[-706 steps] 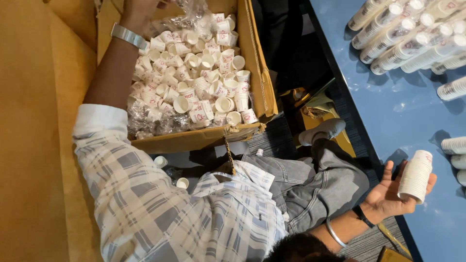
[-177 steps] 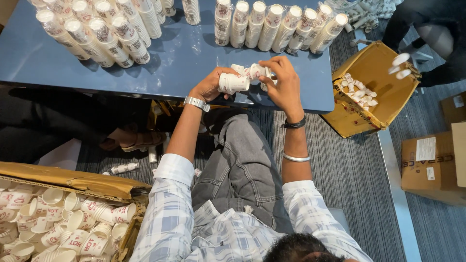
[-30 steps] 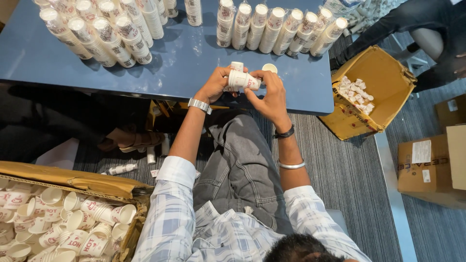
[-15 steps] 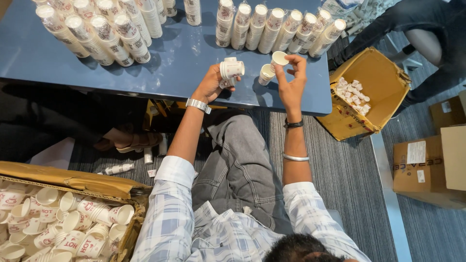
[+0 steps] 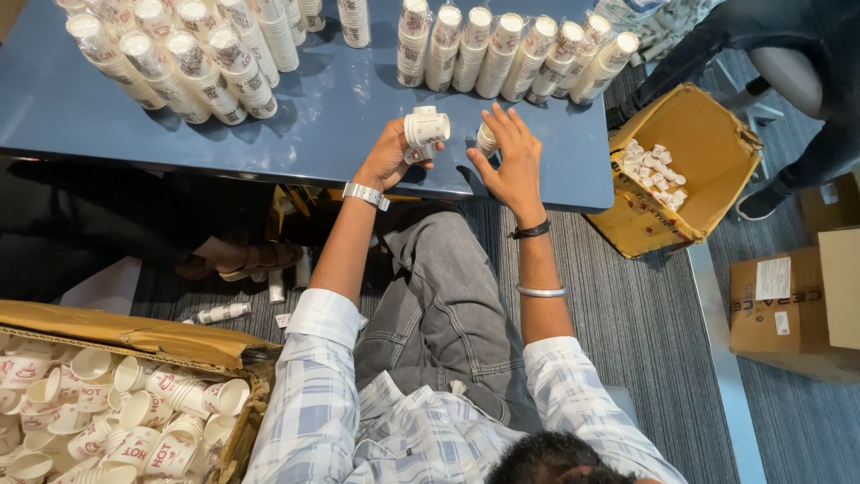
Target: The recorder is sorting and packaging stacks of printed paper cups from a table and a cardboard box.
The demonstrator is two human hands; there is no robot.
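Curled around a short stack of small white paper cups (image 5: 425, 128), the left hand (image 5: 387, 159) lifts it over the blue table's (image 5: 340, 116) near edge. Beside it, the right hand (image 5: 511, 161) spreads flat over another small stack (image 5: 486, 136), mostly hidden. Stacking seems underway; joining both stacks looks next.

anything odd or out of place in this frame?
Yes. A stray stack of cups lies on its side on the carpet under the table, away from the rows above. The open cardboard box at the table's right end is tipped and has torn, crumpled flaps. The left hand holds a short stack sideways.
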